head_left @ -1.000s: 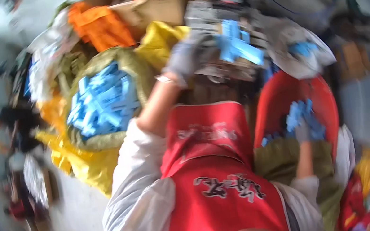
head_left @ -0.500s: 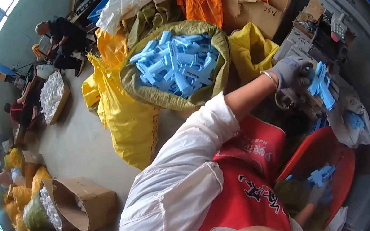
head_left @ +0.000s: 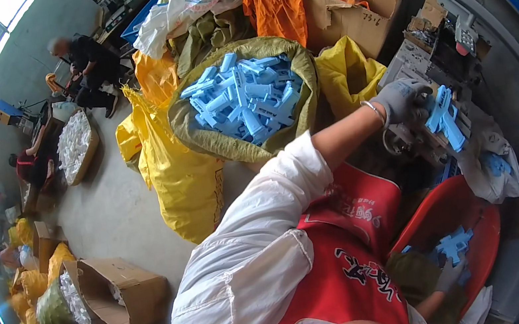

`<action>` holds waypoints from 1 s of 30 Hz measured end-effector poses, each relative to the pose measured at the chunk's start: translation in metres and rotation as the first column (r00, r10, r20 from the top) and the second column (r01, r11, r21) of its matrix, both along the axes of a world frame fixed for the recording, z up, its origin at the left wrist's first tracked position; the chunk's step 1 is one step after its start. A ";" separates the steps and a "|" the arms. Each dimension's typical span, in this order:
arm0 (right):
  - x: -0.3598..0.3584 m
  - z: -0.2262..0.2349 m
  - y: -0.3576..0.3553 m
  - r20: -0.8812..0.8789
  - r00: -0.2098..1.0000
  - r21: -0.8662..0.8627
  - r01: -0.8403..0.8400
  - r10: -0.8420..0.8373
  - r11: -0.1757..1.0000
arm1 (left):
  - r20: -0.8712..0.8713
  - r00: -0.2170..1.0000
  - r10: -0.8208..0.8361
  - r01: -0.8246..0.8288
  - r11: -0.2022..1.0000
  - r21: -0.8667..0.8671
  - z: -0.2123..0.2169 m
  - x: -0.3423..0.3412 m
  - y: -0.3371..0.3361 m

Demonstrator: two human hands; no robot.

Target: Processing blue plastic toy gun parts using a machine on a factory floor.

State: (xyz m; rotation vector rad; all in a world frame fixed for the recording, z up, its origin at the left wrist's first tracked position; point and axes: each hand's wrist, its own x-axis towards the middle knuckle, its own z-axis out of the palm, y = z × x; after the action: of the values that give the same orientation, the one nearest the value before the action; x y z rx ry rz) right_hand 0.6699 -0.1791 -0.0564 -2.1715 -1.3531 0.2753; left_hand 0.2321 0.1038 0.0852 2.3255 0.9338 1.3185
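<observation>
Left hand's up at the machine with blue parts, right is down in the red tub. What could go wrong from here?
1. The gloved left hand grips several blue plastic parts right against the grey machine; the glove or a part could catch there, if it has moving parts.
2. The bundle looks loosely fanned, so a piece might slip out.
3. The right hand works low in the red tub, partly hidden, so a mis-grab seems possible.

glove [head_left: 398, 100]: grey
parts [head_left: 444, 115]: light blue
basin [head_left: 480, 243]: red
sack [head_left: 202, 137]: olive
bags [head_left: 174, 175]: yellow
apron [head_left: 350, 276]: red, printed
</observation>
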 end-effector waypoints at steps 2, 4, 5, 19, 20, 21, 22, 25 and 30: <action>-0.006 0.010 0.004 -0.037 0.999 -0.010 -0.017 0.016 1.000 | -0.045 0.999 -0.029 0.023 0.992 -0.124 0.011 -0.001 0.000; -0.006 0.013 0.007 -0.078 0.997 -0.017 -0.033 0.031 0.999 | -0.135 0.988 -0.070 0.073 0.997 0.021 0.012 0.001 0.006; -0.005 0.013 0.007 -0.079 0.995 0.005 -0.063 0.063 0.998 | -0.133 0.988 -0.072 0.075 0.997 0.019 0.011 0.002 0.010; -0.050 0.054 0.086 0.039 0.991 0.393 -0.135 0.130 0.910 | 0.056 0.997 0.055 -0.029 0.921 -0.388 0.027 -0.033 -0.020; -0.086 0.083 0.102 -0.265 0.929 0.523 -0.087 0.259 0.848 | 0.040 0.989 0.146 -0.143 0.988 -0.058 0.008 -0.055 -0.021; -0.096 0.089 0.112 -0.269 0.936 0.489 -0.069 0.226 0.870 | 0.004 0.984 0.179 -0.178 0.982 -0.056 0.008 -0.066 -0.029; -0.126 0.121 0.123 -0.275 0.912 0.511 -0.130 0.305 0.850 | 0.059 0.968 0.244 -0.235 0.963 -0.129 0.007 -0.079 -0.042; -0.166 0.154 0.162 -0.460 0.585 0.706 -0.215 0.668 0.675 | 0.278 0.902 0.331 -0.247 0.922 -0.298 -0.024 -0.124 -0.058; -0.182 0.168 0.212 -0.668 0.476 0.450 -0.353 0.572 0.820 | 0.241 0.850 0.468 -0.385 0.865 -0.322 -0.042 -0.202 -0.101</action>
State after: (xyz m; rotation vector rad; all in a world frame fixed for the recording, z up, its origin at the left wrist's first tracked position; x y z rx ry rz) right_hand 0.4880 0.0327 0.1112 -1.1240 -1.2906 1.0764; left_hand 0.0297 0.0032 0.0430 1.6953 1.4749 1.5561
